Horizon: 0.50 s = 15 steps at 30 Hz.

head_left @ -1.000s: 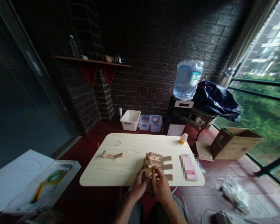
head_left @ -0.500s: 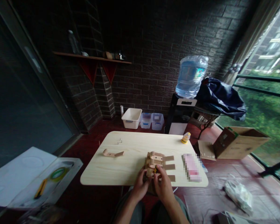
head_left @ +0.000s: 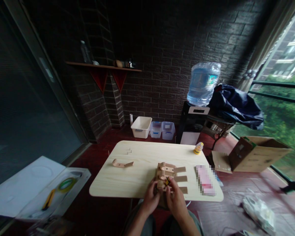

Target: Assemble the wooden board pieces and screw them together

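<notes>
A wooden piece with several curved hooks and slanted flat arms [head_left: 167,167] lies near the front edge of the light wood table. My left hand [head_left: 151,198] is closed on the near left corner of this wooden hook rack. In the fingers of my right hand [head_left: 175,200] is a short yellow-and-black screwdriver [head_left: 167,181], held against the nearest hook; its tip is hidden. A loose wooden hook [head_left: 123,164] lies apart on the left. Behind it several small screws [head_left: 129,151] stand on the tabletop.
On the table [head_left: 105,183], a yellow-capped clear bottle [head_left: 198,148] stands back right and a blurred pink item [head_left: 205,180] lies right. An open white case [head_left: 71,193] is at lower left. Bins [head_left: 141,127], a water dispenser [head_left: 193,119] and a cardboard box [head_left: 258,154] stand beyond.
The whole view has shifted slightly, so everything appears a little lower and to the right. Both hands keep the same grip on the wooden hook rack and the screwdriver.
</notes>
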### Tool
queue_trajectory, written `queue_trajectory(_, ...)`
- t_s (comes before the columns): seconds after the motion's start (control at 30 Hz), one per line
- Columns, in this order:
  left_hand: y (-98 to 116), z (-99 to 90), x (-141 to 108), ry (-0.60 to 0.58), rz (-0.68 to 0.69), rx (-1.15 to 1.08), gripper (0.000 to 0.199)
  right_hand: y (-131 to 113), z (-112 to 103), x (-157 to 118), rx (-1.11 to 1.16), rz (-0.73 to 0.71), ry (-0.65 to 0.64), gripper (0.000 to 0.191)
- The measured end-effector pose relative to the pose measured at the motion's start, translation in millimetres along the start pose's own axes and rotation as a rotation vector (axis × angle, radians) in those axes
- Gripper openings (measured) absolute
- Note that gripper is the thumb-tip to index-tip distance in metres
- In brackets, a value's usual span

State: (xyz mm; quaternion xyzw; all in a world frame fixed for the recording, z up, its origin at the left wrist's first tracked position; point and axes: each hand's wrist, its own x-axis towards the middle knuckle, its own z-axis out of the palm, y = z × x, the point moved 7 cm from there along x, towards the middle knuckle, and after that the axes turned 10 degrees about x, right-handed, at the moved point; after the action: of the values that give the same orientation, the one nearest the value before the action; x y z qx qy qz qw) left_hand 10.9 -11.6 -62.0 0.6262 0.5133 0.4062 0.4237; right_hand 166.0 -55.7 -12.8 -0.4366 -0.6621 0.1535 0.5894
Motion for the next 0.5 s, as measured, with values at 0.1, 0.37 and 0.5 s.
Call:
queue_trajectory(0.1, -4, 0.7, 1, 0.018, 0.031, 0.017, 0.048, 0, -1, 1, -0.014, 0.013, -0.008, 0.042)
queue_trajectory(0.37, -12, 4.1, 4, 0.022, 0.009, 0.052, 0.048, -9, -4, 10, -0.032, -0.002, -0.059, 0.042)
queue_trajectory(0.5, -7, 5.8, 4, 0.009, 0.009, 0.032, 0.049, -12, -4, 12, -0.018, -0.021, -0.060, 0.043)
